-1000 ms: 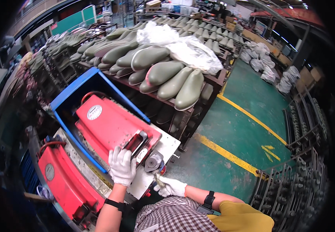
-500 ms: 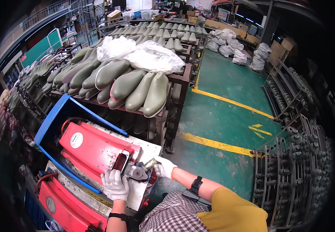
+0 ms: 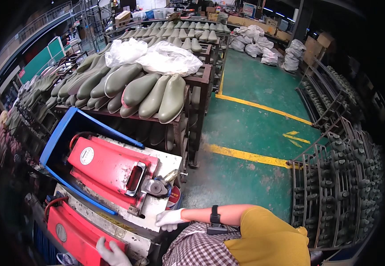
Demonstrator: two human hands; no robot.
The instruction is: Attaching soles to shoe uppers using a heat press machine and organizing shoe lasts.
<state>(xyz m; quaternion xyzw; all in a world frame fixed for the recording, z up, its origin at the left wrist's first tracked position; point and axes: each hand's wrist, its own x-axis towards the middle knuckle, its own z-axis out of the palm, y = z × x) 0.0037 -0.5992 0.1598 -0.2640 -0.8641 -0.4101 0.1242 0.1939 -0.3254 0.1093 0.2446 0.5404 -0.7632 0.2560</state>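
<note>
My left hand, in a white work glove, is at the lower edge beside the nearer red machine cover. Its thumb and fingers are apart, with nothing seen between them. My right hand, gloved too, is by the near corner of the white machine plate, its fingers loosely bent and holding nothing visible. On that plate sits the farther red machine cover with a slot framed in bright metal. Next to the slot is a grey metal roller piece, and an olive-coloured piece lies beyond it.
A blue bin surrounds the farther machine on its left. Ahead, a rack carries many olive-green shoe forms and crumpled clear plastic. Shoe-form racks line the right, beyond green floor. White sacks stand at the back.
Both hands have left the farther machine's slot and roller piece. My left hand has moved down and left to the nearer machine; my right has come down and left toward me. The view shifted slightly.
</note>
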